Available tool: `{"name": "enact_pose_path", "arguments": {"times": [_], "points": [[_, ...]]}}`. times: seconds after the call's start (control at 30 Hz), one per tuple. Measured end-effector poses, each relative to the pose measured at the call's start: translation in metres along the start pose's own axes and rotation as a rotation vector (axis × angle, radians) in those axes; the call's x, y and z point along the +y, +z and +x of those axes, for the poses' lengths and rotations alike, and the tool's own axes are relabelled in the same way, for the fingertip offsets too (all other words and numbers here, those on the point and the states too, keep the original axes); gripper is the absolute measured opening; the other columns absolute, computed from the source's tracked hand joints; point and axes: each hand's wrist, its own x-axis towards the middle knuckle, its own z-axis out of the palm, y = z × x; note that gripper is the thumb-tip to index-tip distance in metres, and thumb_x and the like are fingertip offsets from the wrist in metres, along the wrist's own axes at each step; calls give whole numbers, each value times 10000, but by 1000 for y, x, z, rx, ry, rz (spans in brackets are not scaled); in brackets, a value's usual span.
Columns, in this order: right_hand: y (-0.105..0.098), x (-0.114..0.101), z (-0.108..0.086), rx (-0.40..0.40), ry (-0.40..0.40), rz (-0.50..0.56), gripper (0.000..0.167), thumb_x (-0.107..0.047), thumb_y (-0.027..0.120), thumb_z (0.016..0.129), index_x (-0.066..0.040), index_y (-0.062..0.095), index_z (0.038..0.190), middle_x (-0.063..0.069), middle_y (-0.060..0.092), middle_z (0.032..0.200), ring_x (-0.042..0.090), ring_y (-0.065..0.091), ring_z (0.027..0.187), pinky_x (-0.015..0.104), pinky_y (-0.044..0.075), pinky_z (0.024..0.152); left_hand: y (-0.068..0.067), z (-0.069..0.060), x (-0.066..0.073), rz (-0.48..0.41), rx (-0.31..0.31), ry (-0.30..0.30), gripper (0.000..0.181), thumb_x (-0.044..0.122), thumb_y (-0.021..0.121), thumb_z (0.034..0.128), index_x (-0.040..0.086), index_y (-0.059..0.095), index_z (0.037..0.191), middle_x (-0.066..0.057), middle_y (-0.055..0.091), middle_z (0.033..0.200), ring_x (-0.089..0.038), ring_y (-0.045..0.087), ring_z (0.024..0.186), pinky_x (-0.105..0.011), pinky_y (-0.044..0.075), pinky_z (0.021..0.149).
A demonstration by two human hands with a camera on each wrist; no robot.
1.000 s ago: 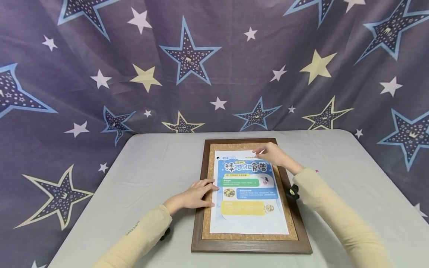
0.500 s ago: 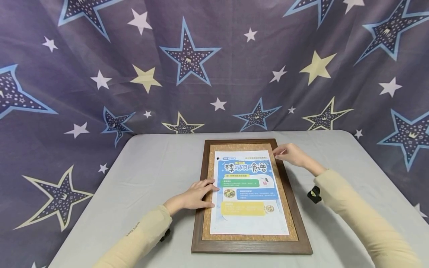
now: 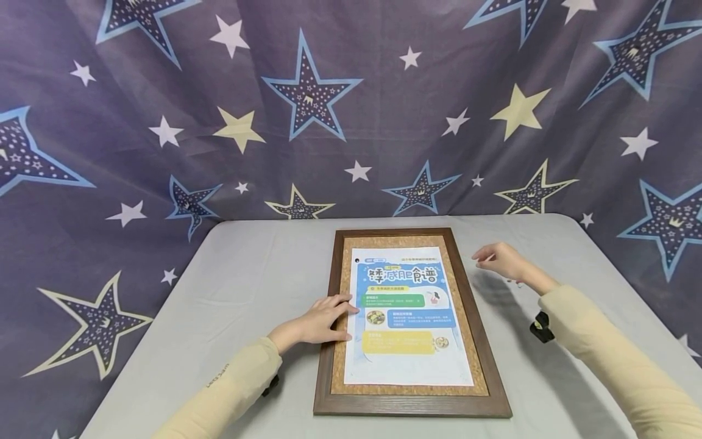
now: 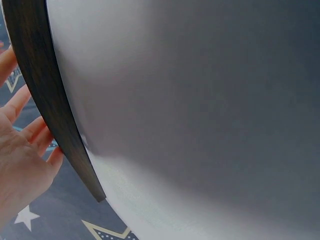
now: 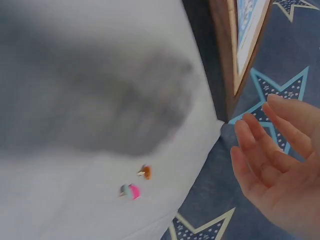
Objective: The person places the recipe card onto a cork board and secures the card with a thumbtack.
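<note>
Paper [image 3: 408, 369] on corkboard [image 3: 411, 405], pins [image 5: 134, 191] rightward.

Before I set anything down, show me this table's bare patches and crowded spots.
Bare: the table, left stretch, between the framed corkboard and starry backdrop; also its far right corner, beyond the right hand. Crowded: the corkboard, with its printed sheet and left hand, and near the right hand, where small coloured pieces lie.

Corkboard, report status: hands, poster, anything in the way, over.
Left hand on left side of framed corkboard, touching poster. Right hand off to the right, looks empty. Poster lying flat; left hand overlaps its left edge.
</note>
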Motion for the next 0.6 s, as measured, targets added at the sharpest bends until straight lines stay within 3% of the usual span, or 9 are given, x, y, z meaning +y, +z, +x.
{"name": "enact_pose_path", "arguments": {"times": [0.23, 0.6], "points": [[-3, 12, -12, -31, 57, 6, 180, 48, 555, 799, 145, 594, 946, 236, 631, 831, 304, 605, 701, 263, 467, 534, 0, 0, 0, -8, 2, -3, 494, 347, 591, 831, 139, 448, 1256, -155, 244, 1407, -344, 208, 1283, -519, 158, 1008], [-7, 27, -26, -39, 104, -6, 176, 45, 547, 804, 162, 584, 930, 254, 618, 820, 264, 601, 645, 248, 457, 492, 1, 0, -1, 1, 3, 5, 501, 351, 587, 834, 136, 444, 1263, -159, 237, 1411, -344, 205, 1284, -520, 159, 1007]]}}
